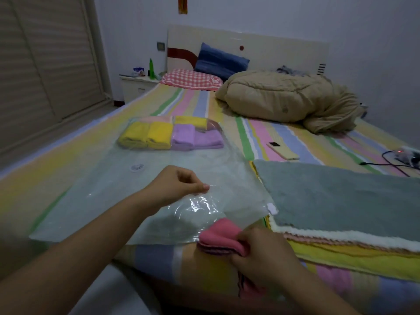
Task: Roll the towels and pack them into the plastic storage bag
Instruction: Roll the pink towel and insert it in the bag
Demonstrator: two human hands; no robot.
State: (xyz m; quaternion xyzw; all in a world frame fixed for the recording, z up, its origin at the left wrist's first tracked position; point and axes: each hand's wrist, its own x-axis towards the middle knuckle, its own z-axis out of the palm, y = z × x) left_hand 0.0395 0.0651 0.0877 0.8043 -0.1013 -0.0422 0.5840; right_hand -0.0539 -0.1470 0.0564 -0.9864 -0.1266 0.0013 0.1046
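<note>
A clear plastic storage bag [113,201] lies flat on the striped bed, its mouth toward me. Several rolled towels, yellow [145,135] and purple [197,138], sit packed at its far end. My left hand [181,185] pinches the upper layer of the bag's mouth and lifts it. My right hand [261,251] grips a rolled pink towel [220,238] at the bag's opening, near the bed's front edge. A stack of flat towels, grey [341,201] on top with white, pink and yellow beneath, lies to the right.
A beige quilt [284,98] is bunched at the far right of the bed, with pillows [193,79] by the headboard. A remote [283,151] and a black cable with a power strip [404,155] lie on the sheet. A nightstand [136,85] stands at far left.
</note>
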